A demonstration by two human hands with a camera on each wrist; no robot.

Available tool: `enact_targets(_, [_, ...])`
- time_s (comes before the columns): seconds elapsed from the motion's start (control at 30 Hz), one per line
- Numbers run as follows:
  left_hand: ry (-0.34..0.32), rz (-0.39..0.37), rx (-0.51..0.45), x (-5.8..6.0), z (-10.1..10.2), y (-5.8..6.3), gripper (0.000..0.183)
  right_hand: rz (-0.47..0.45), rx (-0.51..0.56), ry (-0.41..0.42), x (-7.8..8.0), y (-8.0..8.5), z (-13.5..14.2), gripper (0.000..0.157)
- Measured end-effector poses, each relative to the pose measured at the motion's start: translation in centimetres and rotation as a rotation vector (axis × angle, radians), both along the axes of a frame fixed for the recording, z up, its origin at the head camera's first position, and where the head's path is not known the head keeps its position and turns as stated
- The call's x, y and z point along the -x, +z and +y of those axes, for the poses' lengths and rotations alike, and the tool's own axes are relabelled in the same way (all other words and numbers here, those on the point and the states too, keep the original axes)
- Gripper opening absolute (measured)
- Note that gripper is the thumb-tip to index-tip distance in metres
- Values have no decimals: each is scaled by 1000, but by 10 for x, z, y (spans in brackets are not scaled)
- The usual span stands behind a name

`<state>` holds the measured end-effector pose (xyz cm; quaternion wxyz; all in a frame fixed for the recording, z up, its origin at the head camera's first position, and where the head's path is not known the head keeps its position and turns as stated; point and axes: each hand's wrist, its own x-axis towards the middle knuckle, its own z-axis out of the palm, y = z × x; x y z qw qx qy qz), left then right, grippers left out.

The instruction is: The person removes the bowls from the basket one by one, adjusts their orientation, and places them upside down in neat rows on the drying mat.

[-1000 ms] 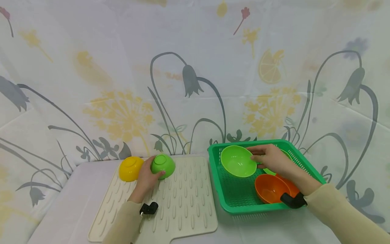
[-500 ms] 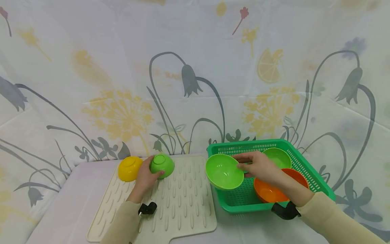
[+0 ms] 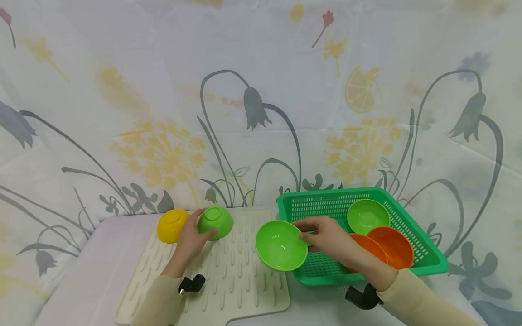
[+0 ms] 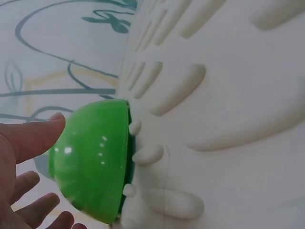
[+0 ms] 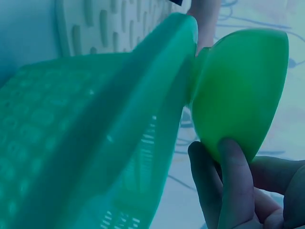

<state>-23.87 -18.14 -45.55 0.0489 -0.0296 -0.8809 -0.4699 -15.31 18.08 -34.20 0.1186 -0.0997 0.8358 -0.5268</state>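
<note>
My right hand [image 3: 328, 240] pinches a light green bowl [image 3: 281, 246] by its rim, thumb inside and fingers outside. The bowl is tilted with its hollow toward me, over the drying mat's right edge, and its outer side shows in the right wrist view. At the back of the ribbed cream drying mat [image 3: 240, 290], another green bowl [image 3: 217, 222] lies upside down. Beside that bowl is my left hand [image 3: 190, 237], its thumb [image 4: 40, 136] and fingers spread loosely near the base. An upside-down yellow bowl [image 3: 172, 225] sits left of this hand.
A green plastic basket [image 3: 326, 195] with slotted walls stands right of the mat. Inside are a green bowl [image 3: 368, 217] and two orange bowls [image 3: 395, 246], partly behind my right forearm. A flowered cloth [image 3: 261, 149] hangs behind.
My right hand has carried its green bowl left and toward me, from above the basket to the mat's right edge. The left hand has shifted slightly left beside the upside-down green bowl.
</note>
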Motion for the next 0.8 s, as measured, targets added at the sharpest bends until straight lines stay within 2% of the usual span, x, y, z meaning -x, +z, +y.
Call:
enact_targets(0.1, [-10,30,5,-7,0,5,76,-3,25,-3,0,-6,-7,36])
enact_targets(0.23, [-58,88,-3,-19,1,12,76,-4,36,-18,0,-11,-17,34])
enact_targets(0.43, [-177,98,-76,-44,7,27,74,10,42,-42,1,-16,-34,33])
enact_targets(0.53, [-271,60,-151,-55,9,32,73,17,56,-50,1,-19,-41,33])
enact_targets(0.7, [-442,-57,-284,-69,11,36,73,31,80,-67,1,-25,-51,33])
enact_targets(0.8, [-507,-108,-324,-75,13,36,76,38,97,-73,1,-29,-54,34])
